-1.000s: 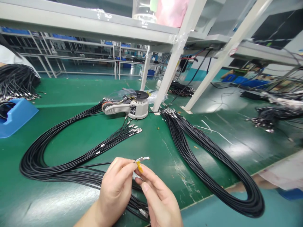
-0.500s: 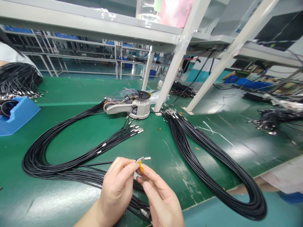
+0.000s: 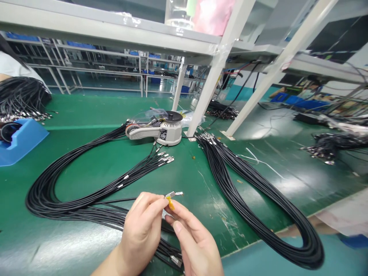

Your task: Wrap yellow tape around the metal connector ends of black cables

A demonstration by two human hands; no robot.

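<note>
My left hand pinches the end of a thin black cable just behind its metal terminal, which sticks out to the right above my fingertips. My right hand meets it from below, thumb and forefinger pinched on a small strip of yellow tape at the cable end. Both hands hover low over the green table, near its front edge. The held cable runs left into a large coil of black cables with metal-tipped ends.
A grey tape dispenser stands mid-table. A second long bundle of black cables loops off the front edge at right. A blue holder and another cable pile sit far left. White shelf legs rise behind.
Almost nothing differs. My hands keep the same pinch on the cable end and yellow tape; the view has only shifted slightly.
</note>
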